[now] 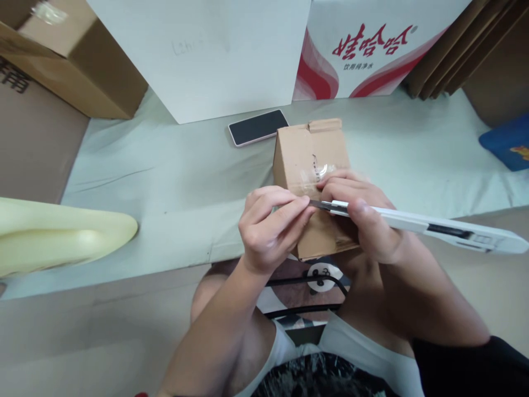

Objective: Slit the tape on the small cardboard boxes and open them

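My right hand (367, 212) is closed around a white utility knife (407, 220), its handle pointing out to the right and its dark blade extended to the left. At the blade's end, my left hand (275, 223) pinches the tip between thumb and forefinger; anything else in that pinch is hidden. Under both hands is a small brown cardboard box (308, 146) with clear tape and dark handwriting on its top. My right fingertips rest by the tape. The box sits at the front edge of the table, its near part partly covered by my hands.
A phone (258, 128) lies behind the box on the cloth-covered table (185, 182). White cartons (231, 60), a brown carton (103, 71) and folded cardboard (450, 49) stand at the back. A pale yellow object (70, 237) is at left, a blue item (506, 143) at right.
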A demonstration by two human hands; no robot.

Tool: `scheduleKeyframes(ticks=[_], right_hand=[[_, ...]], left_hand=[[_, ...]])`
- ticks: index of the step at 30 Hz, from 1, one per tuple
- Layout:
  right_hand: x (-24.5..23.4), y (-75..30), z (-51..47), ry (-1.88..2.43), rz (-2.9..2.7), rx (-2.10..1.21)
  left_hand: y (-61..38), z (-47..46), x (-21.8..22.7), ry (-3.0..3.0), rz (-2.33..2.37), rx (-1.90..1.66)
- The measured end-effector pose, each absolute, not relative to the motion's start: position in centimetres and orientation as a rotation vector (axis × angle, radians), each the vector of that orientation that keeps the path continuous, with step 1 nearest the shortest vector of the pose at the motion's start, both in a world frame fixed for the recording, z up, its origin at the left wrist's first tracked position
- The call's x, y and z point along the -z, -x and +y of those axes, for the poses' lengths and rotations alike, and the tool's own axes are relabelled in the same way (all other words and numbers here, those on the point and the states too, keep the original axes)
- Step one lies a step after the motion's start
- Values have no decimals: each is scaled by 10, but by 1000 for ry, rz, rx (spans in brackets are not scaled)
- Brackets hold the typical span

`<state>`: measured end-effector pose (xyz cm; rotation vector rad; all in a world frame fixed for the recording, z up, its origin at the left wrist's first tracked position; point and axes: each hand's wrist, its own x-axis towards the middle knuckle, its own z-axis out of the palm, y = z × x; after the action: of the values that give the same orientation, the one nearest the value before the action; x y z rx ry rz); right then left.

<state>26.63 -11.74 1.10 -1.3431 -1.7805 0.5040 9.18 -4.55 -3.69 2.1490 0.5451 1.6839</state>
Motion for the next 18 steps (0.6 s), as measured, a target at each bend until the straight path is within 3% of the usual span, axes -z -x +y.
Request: scheduleKeyframes(ticks=[12, 18], right_hand=[[-12, -266, -117, 1363, -1760, -467], [-11, -266, -117, 1317, -1742, -470]], left_hand=[[-88, -46, 38, -2168, 584, -1721], [-85, -28, 41, -1023, 695, -1286]])
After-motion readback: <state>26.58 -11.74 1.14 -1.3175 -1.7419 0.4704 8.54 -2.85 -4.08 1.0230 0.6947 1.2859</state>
